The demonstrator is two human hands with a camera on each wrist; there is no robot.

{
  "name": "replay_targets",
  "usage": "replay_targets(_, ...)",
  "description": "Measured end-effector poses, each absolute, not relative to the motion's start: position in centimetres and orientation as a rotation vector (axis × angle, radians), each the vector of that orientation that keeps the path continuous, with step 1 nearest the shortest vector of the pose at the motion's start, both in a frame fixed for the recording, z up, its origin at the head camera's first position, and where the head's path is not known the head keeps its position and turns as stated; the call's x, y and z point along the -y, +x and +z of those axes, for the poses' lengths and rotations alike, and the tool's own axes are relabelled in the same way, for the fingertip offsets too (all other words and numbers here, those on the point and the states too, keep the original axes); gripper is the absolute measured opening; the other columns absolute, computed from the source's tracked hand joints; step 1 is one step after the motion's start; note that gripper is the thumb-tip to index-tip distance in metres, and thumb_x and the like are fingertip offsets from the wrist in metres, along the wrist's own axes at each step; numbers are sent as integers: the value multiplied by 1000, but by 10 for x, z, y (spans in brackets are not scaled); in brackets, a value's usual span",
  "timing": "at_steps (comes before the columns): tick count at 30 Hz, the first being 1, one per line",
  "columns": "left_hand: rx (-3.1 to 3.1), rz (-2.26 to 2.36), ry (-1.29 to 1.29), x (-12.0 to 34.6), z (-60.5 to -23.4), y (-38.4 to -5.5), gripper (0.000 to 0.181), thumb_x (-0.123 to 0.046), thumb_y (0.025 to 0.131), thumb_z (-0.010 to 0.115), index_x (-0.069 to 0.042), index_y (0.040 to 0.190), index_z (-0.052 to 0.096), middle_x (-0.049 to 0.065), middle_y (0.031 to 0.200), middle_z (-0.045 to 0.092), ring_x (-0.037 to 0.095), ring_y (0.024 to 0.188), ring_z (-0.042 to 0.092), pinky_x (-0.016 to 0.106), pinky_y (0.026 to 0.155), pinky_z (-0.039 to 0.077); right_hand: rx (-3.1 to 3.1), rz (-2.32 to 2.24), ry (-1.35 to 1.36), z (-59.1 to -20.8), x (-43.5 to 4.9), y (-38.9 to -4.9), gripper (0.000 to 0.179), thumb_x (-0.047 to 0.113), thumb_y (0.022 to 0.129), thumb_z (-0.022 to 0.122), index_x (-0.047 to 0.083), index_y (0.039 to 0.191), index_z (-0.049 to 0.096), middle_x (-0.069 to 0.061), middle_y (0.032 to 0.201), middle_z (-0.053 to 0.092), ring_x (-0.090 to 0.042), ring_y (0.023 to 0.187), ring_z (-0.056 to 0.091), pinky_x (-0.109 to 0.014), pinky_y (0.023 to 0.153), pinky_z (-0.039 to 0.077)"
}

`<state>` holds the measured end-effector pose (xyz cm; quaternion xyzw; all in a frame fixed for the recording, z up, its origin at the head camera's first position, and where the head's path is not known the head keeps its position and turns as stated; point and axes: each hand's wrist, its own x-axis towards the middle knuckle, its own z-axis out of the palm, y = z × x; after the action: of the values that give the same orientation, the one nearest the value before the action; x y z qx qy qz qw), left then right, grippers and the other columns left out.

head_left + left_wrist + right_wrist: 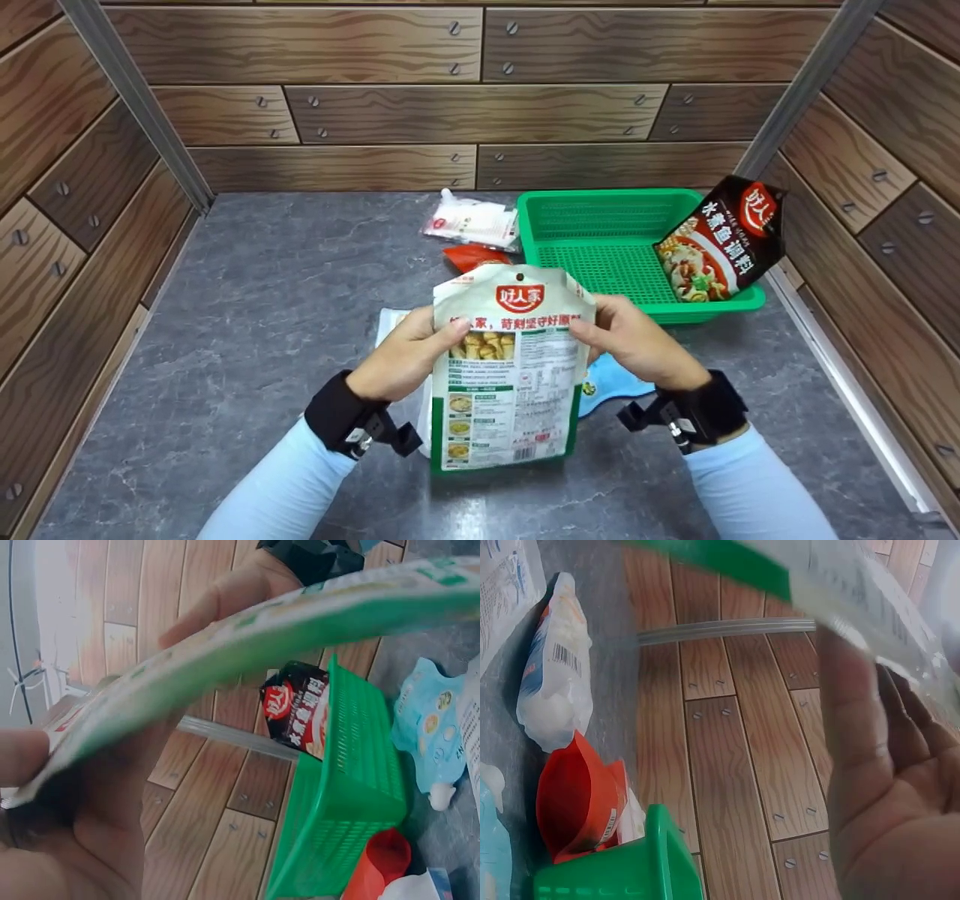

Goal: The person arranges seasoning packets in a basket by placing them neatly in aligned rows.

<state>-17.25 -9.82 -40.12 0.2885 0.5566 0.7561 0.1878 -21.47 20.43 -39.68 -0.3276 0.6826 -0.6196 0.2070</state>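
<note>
A white and green seasoning packet (517,375) is held up in the head view, its printed back facing me and a hang hole at its top. My left hand (401,356) pinches its left edge, thumb on the printed side. On the opposite edge my right hand (645,341) grips it the same way, with the fingers behind it. The left wrist view catches the packet (247,652) edge-on and slightly bowed. Beneath and behind it lie a light blue pouch (619,386) and a pale packet (390,322), both partly hidden.
A green basket (615,196) stands at the back right, with a black seasoning packet (724,240) leaning inside against its right end. Left of the basket are a white pouch (472,221) and a red packet (476,256). Wood-patterned walls (390,112) enclose the grey tabletop (300,262).
</note>
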Motion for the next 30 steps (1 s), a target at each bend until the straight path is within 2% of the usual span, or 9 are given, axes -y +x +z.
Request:
replay_targets(4, -1628, 2085, 770, 99, -403, -176, 35, -17, 106, 38, 2, 133, 49, 24, 116, 63, 39, 105, 63, 50, 87, 52, -1905, -1611, -918, -396, -202, -214, 25, 10, 102, 48, -2, 116, 63, -20, 101, 69, -36, 83, 69, -47, 58, 56)
replay_targets(11, -1696, 2066, 626, 100, -409, -180, 36, -23, 104, 42, -1, 133, 50, 22, 113, 65, 35, 101, 65, 47, 84, 53, -1884, -1601, -852, -397, -197, -211, 29, 17, 103, 47, -2, 120, 62, -22, 105, 68, -41, 87, 68, -49, 65, 57)
replay_targets(22, -1837, 2154, 481, 99, -414, -180, 37, -20, 102, 49, 0, 133, 46, 19, 109, 65, 30, 96, 65, 45, 81, 54, -1928, -1645, -809, -390, -194, -202, 30, 17, 103, 47, -3, 120, 62, -22, 107, 68, -41, 92, 67, -47, 72, 57)
replay_targets(26, -2162, 2145, 487, 96, -411, -175, 40, -18, 100, 53, -1, 135, 42, 17, 115, 62, 27, 103, 62, 41, 86, 52, -1973, -1647, -837, -382, -192, -194, 31, 17, 103, 46, -1, 123, 61, -19, 110, 68, -39, 93, 68, -48, 72, 56)
replay_targets(30, -2640, 2050, 542, 86, -406, -159, 54, -17, 95, 62, 0, 139, 37, 16, 131, 54, 25, 120, 52, 40, 99, 44, -2043, -1744, -838, -375, -184, -184, 32, 16, 103, 46, -3, 126, 59, -20, 113, 67, -36, 94, 68, -47, 74, 56)
